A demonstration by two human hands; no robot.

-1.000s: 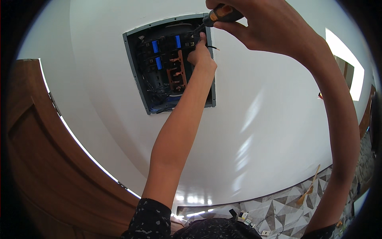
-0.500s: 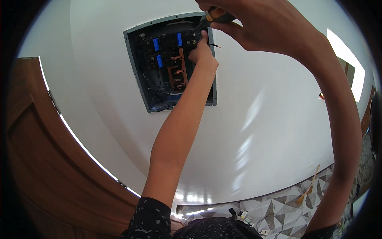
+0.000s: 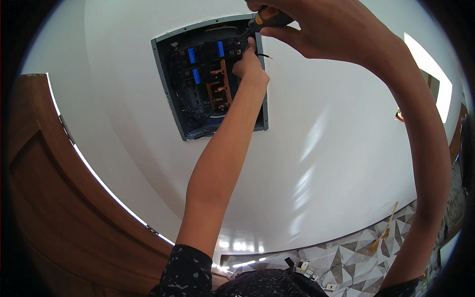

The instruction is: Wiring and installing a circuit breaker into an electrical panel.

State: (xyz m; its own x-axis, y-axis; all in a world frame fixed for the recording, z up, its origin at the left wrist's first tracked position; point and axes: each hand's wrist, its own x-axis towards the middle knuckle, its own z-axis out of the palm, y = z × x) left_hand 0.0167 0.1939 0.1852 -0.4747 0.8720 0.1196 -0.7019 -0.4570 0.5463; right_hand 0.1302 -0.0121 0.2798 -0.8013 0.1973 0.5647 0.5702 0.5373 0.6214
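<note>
My right hand point(image 3: 316, 29) grips a screwdriver point(image 3: 269, 16) with a black and orange handle. Its dark shaft slants down-left to the upper right breaker inside a grey electrical panel box point(image 3: 161, 74) set in the wall. Just below the tip, my left hand point(image 3: 249, 64) is closed around a black wire point(image 3: 263, 55), whose bare copper end pokes out to the right. The thumb points up at the breaker; the other fingertips are partly hidden. Black circuit breakers with blue switches point(image 3: 192, 55) and copper busbars point(image 3: 226, 79) fill the box.
Loose black and blue wires point(image 3: 200, 131) bunch at the box's bottom. A brown wooden door point(image 3: 54, 173) stands at left. On the patterned tile floor point(image 3: 341, 257) lie a broom point(image 3: 383, 237) and several small white electrical parts point(image 3: 304, 267). More wires point(image 3: 400, 115) stick out at right.
The view has shifted slightly, so the box sits a little further left. Both hands keep their places, with the screwdriver still at the upper right breaker.
</note>
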